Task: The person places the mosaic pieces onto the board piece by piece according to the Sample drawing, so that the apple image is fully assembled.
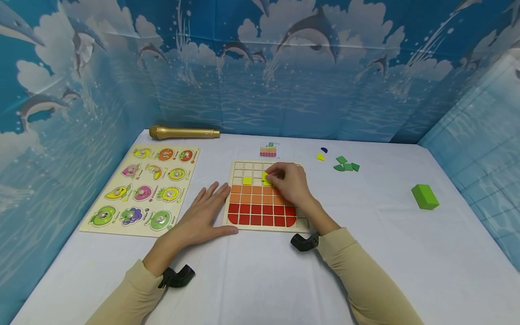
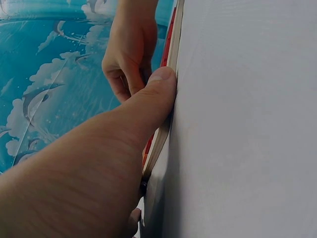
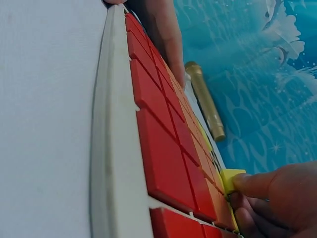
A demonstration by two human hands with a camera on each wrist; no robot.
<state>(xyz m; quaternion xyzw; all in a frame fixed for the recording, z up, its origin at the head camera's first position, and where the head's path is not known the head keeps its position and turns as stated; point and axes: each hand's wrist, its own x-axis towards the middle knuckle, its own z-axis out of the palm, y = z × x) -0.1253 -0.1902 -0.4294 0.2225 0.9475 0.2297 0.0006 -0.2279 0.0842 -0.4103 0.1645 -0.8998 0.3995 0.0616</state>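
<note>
A wooden grid board (image 1: 264, 229) lies on the white table, its lower rows filled with red tiles (image 1: 256, 220) and orange tiles (image 1: 245, 194). One yellow tile (image 1: 247, 180) sits in the row above the orange. Between thumb and fingers, my right hand (image 1: 294, 185) pinches another yellow tile (image 3: 232, 179) over that same row, hiding the board's upper right. Fingers spread, my left hand (image 1: 205, 212) rests along the board's left side. Its thumb (image 2: 161, 77) touches the board's near left corner. A small picture card (image 1: 269, 150) lies just beyond the board.
A fruit puzzle board (image 1: 188, 155) lies to the left, with a gold microphone (image 1: 184, 132) behind it. Right of the grid board are several green pieces (image 1: 348, 167), a yellow piece (image 1: 320, 156) and a dark blue piece (image 1: 324, 150). A green block (image 1: 424, 197) stands far right.
</note>
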